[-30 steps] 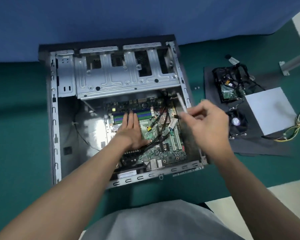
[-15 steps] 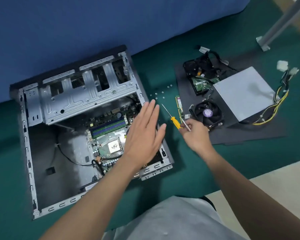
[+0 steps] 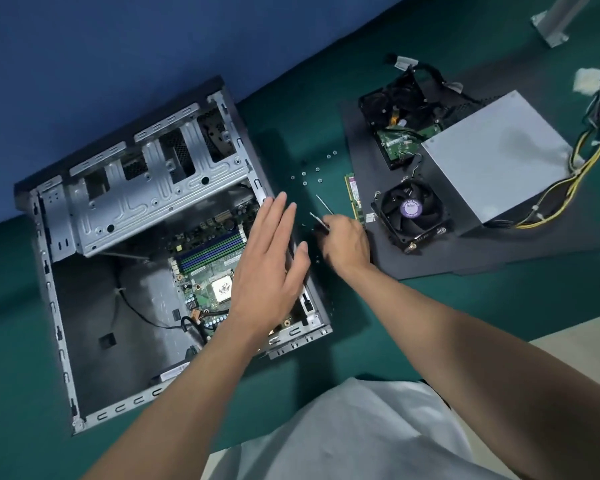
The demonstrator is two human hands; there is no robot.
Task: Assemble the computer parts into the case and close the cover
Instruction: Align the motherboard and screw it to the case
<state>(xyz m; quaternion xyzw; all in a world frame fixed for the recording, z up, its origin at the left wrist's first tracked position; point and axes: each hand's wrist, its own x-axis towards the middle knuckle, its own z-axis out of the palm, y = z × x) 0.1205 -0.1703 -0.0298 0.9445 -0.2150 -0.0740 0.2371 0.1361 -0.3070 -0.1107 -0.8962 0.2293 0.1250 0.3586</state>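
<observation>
The computer case (image 3: pixel 59 216) was laid open on its side on the green surface (image 3: pixel 430 323), its far edge against a blue backdrop (image 3: pixel 118 46). The motherboard (image 3: pixel 208 268) was seated in the case's right half, below the metal drive cage (image 3: pixel 153 192).

The left hand (image 3: pixel 271 258) was held above the right side of the case, forearm reaching up from the lower left. Its palm was turned down, its fingers were straight and close together, and its thumb was spread to the right. Nothing was grasped by it, and whether the case was touched could not be told.

The right hand (image 3: pixel 347 240) was lowered to the green surface between the case and the black mat (image 3: pixel 499 251), knuckles up and wrist bent. Its fingers were curled round a thin screwdriver (image 3: pixel 318 221), the shaft pointing up and left towards the left hand's fingertips. A second thin shaft (image 3: pixel 324 204) was seen just beyond it, its handle hidden under the hand, so whether it too was held could not be told.

Loose screws (image 3: pixel 305 174) were scattered on the green surface above both hands. A memory stick (image 3: pixel 354 197) lay along the mat's left edge. On the mat were set the cooler fan (image 3: pixel 409 209), the hard drive (image 3: pixel 399 133) and the grey power supply (image 3: pixel 496 157) — its yellow cables (image 3: pixel 568 174) trailing off to the right.
</observation>
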